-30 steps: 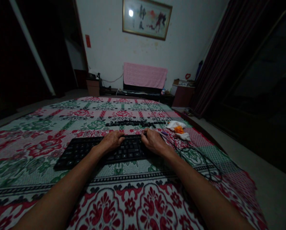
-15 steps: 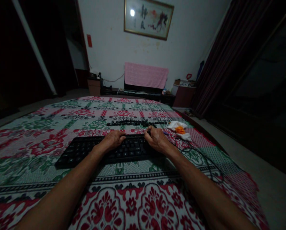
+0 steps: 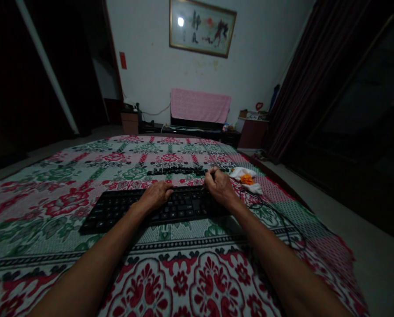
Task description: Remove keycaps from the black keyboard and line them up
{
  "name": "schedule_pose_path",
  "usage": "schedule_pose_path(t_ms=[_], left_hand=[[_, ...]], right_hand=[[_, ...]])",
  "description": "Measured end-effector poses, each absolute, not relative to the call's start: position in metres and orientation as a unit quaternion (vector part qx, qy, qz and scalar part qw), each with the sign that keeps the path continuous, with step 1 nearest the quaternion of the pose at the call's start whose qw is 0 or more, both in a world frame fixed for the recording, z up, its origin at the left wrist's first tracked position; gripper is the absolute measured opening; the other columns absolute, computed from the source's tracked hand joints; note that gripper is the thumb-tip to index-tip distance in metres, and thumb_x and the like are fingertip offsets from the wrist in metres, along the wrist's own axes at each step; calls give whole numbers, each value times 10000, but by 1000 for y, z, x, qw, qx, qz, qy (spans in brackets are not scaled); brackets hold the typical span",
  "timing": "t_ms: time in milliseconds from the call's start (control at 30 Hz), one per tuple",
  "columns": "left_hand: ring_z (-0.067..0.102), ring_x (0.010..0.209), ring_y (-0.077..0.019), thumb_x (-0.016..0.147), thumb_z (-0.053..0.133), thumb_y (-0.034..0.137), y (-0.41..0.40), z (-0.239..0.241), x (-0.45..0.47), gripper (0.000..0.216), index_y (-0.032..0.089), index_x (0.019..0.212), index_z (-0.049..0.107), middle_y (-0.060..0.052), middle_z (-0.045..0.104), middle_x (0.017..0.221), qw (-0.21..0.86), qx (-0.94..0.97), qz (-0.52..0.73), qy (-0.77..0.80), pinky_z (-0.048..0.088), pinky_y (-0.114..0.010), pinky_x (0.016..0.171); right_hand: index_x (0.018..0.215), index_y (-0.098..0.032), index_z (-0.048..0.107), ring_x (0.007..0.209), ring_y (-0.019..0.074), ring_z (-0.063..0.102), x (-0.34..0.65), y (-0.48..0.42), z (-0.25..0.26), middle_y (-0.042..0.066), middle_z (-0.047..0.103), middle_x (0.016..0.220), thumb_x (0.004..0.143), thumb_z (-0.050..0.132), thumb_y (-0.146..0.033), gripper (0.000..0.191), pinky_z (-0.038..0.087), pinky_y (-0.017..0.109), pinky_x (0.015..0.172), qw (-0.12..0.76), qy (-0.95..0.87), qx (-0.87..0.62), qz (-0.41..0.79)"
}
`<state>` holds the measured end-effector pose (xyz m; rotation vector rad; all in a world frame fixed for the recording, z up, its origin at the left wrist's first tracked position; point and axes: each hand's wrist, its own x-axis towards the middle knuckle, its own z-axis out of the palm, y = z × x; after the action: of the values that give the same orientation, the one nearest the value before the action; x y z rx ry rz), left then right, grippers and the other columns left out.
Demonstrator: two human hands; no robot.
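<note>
A black keyboard (image 3: 183, 207) lies flat on the patterned bedspread in front of me. My left hand (image 3: 157, 193) rests over its far edge near the middle, with fingers curled round that edge and the thumb along it. Over the keyboard's right part is my right hand (image 3: 219, 185), closed in a pinch; whatever the fingertips hold is too dark and small to name. Just beyond the keyboard, a row of small black keycaps (image 3: 177, 170) lies on the cloth.
White tissue (image 3: 239, 171) with an orange piece (image 3: 247, 179) lies right of my right hand. A black cable (image 3: 284, 220) loops across the bedspread (image 3: 183, 246) at the right. Further off, a pink towel (image 3: 200, 105) hangs over a screen by the wall.
My right hand has lifted slightly and shifted a little right and away from me, showing more of the keyboard's right keys. My left hand stays on the far edge.
</note>
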<state>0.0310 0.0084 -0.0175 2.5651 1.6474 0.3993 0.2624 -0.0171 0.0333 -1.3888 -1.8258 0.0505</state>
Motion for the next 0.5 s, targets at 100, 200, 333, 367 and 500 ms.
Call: schedule_pose_path(t_ms=[100,200,333,367,500], left_hand=[[555,971,-219,848,397,304,10,-19,31,307,206,1043,613,-93,620,1005,30,832,122,540,396,-334,864],[558,967,-227,849,389,301,9,-18,32,310,195,1030,617,-105,620,1001,26,833,117,541,401,-340,854],[564,954,-221,848,398,295,7,-16,33,296,199,1024,615,-97,627,990,24,830,127,543,404,-340,850],[564,957,-220,847,400,292,7,-16,34,295,198,1028,614,-96,628,994,24,830,127,543,403,-340,853],[569,964,-223,846,406,295,7,-16,33,297,197,1025,621,-95,638,1003,34,827,124,547,409,-344,855]], right_hand=[[783,-164,519,612,147,582,268,-9,18,38,617,649,822,372,-283,193,411,230,598,431,-695,-567,95],[789,-165,517,631,143,599,271,3,7,38,638,682,817,388,-325,208,434,231,610,455,-682,-552,150],[776,-162,534,646,137,608,269,22,0,32,649,713,783,441,-359,218,457,237,627,475,-679,-530,180],[769,-160,538,645,137,610,267,27,-1,32,651,717,770,456,-352,209,463,239,624,476,-675,-532,186],[742,-157,536,620,132,619,256,35,-5,38,663,727,747,474,-350,203,489,240,592,498,-634,-533,258]])
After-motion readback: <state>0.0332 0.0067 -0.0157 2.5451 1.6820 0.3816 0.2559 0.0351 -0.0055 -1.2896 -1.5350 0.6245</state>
